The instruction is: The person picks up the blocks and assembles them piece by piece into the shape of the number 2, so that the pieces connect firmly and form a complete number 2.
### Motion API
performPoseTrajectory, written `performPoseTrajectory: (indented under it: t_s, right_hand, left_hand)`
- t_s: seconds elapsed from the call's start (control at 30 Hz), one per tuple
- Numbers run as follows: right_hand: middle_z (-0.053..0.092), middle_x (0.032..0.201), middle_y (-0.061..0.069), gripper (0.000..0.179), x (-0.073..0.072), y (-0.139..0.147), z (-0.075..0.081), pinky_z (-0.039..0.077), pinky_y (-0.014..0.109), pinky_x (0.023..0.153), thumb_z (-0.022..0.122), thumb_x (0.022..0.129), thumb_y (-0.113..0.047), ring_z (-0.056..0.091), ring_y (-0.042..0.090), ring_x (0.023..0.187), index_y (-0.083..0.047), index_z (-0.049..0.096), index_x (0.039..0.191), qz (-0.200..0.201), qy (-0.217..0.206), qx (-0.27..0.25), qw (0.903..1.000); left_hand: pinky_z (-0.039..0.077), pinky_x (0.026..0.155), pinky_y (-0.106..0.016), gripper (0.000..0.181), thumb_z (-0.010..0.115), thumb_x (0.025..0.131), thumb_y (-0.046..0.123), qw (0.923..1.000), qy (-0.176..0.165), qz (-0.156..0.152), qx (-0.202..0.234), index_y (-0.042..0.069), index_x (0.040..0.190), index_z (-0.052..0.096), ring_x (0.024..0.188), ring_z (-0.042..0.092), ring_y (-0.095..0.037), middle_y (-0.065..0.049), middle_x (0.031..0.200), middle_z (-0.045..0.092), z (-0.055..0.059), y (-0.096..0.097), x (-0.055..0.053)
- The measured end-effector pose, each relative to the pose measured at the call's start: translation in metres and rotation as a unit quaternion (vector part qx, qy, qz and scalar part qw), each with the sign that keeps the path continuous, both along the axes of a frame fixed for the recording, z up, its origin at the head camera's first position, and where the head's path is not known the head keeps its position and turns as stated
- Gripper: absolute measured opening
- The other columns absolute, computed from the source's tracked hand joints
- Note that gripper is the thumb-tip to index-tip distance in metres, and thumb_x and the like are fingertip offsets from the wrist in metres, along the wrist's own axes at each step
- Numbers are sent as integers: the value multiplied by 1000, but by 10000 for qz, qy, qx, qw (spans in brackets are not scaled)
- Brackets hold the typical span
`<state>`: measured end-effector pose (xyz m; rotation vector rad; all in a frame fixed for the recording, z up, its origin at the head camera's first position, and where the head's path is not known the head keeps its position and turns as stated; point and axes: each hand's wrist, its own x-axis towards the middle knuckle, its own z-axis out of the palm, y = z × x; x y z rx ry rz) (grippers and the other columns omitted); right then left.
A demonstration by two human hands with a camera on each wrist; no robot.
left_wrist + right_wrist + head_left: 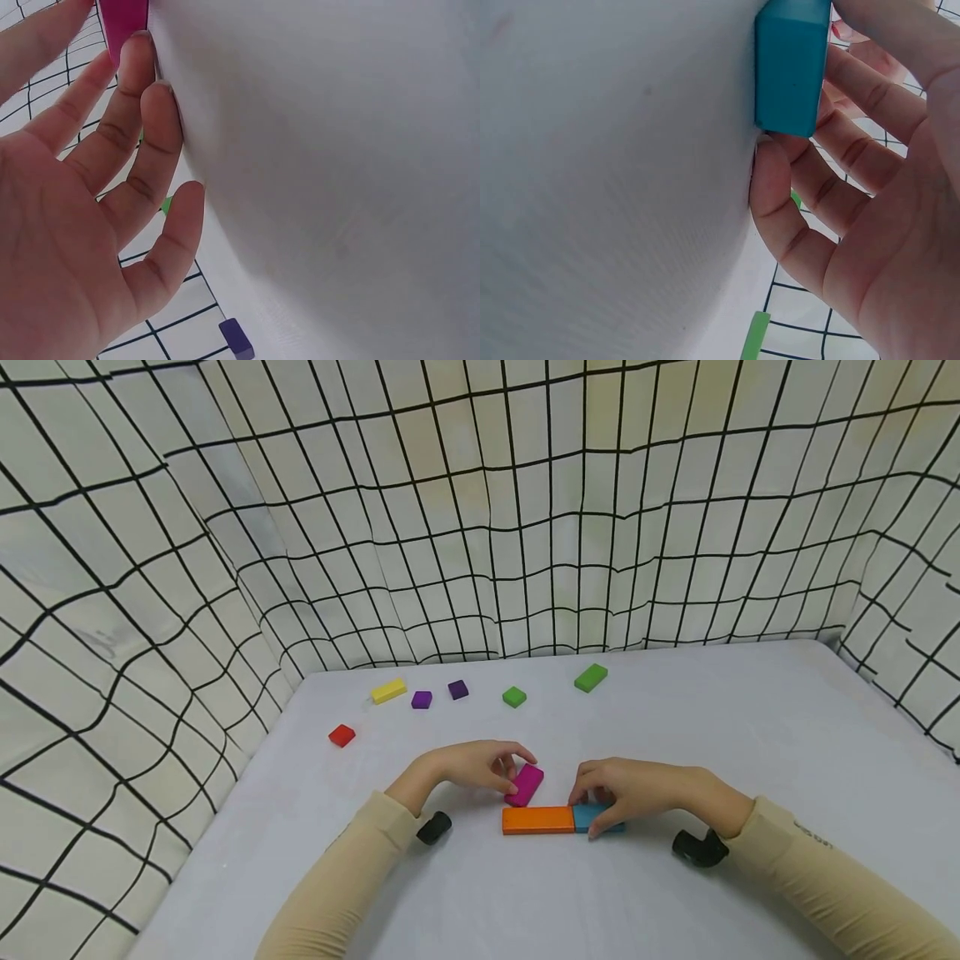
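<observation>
My left hand (480,766) pinches a magenta block (528,784) between thumb and fingers, just behind an orange block (537,820). In the left wrist view the magenta block (124,26) shows at the top, by the fingertips. A blue block (589,816) lies end to end with the orange one, forming a straight row on the table. Thumb and fingers of my right hand (637,789) grip the blue block from both long sides, covering part of it. The right wrist view shows this blue block's end (789,75) between the thumb and the fingers.
Along the back of the white table (750,718) lie a yellow block (388,691), two purple blocks (422,700), a small green block (514,697) and a longer green block (591,677). A red block (342,736) sits at the left. Black-lined netting (525,527) surrounds the table.
</observation>
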<state>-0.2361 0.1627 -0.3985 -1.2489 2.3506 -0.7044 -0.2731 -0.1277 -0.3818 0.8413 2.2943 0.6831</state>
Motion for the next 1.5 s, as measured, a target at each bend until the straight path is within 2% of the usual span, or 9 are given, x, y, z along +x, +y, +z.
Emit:
performPoseTrajectory:
  t_s: [0.2, 0.37, 0.7, 0.97, 1.5]
  right_hand:
    - [58, 101, -13, 33, -1, 0, 0, 52, 23, 77, 82, 88, -33, 54, 5, 85, -17, 73, 115, 3, 5, 19, 10000]
    - [58, 100, -13, 33, -2, 0, -1, 52, 23, 77, 83, 88, -34, 54, 5, 85, -17, 74, 115, 16, 9, -14, 10000]
    - [59, 102, -12, 33, 0, 0, 0, 52, 23, 78, 83, 88, -32, 54, 5, 86, -16, 74, 115, 16, -31, -56, 10000]
    - [59, 102, -12, 33, 1, 0, 2, 52, 23, 78, 83, 88, -31, 54, 5, 86, -14, 74, 115, 21, 7, -27, 10000]
    - [58, 102, -12, 34, 2, -1, 3, 52, 23, 77, 82, 89, -32, 54, 4, 85, -14, 74, 116, 40, 45, 13, 10000]
  left_hand:
    - [50, 86, -29, 51, 71, 96, 11, 9998, -100, -122, 93, 15, 145, 55, 98, 58, -16, 1, 102, 61, 0, -4, -3]
    - [50, 82, -28, 53, 73, 94, 12, 9998, -162, -131, 78, 16, 145, 56, 98, 57, -16, 1, 104, 61, 0, -6, -3]
    - [51, 83, -28, 53, 74, 94, 13, 9997, -194, -124, 114, 15, 144, 57, 98, 57, -16, 1, 104, 61, -1, -5, -2]
    - [51, 84, -28, 60, 75, 94, 16, 9996, -187, -141, 134, 14, 149, 51, 99, 57, -16, 2, 105, 61, 0, -6, -1]
    - [51, 83, -28, 68, 80, 90, 16, 9998, -174, 47, 118, 13, 151, 50, 98, 58, -16, 3, 107, 61, 2, -10, 7]
